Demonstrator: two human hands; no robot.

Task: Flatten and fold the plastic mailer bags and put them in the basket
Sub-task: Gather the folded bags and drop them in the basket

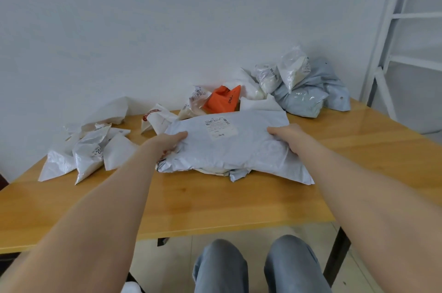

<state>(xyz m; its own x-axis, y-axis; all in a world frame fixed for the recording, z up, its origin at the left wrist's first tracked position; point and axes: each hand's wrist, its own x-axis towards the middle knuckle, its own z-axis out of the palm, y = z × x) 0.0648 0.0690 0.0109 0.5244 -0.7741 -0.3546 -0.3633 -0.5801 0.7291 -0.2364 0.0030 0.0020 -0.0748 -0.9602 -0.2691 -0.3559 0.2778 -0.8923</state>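
Grey mailer [229,149] lying flat on the tabletop [215,201], long axis left to right, its shipping label [218,127] upside down to me near the far edge. My left hand [167,143] and right hand [287,136] grasp its short ends, fingers clenched on the plastic. Behind it, an orange bag [223,98]; to its left, crumpled white bags [88,151]; behind it to the right, a pale blue pile [303,96].

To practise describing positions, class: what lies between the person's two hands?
A large grey mailer bag with a white label, held at its sides by the left hand and right hand; head view.
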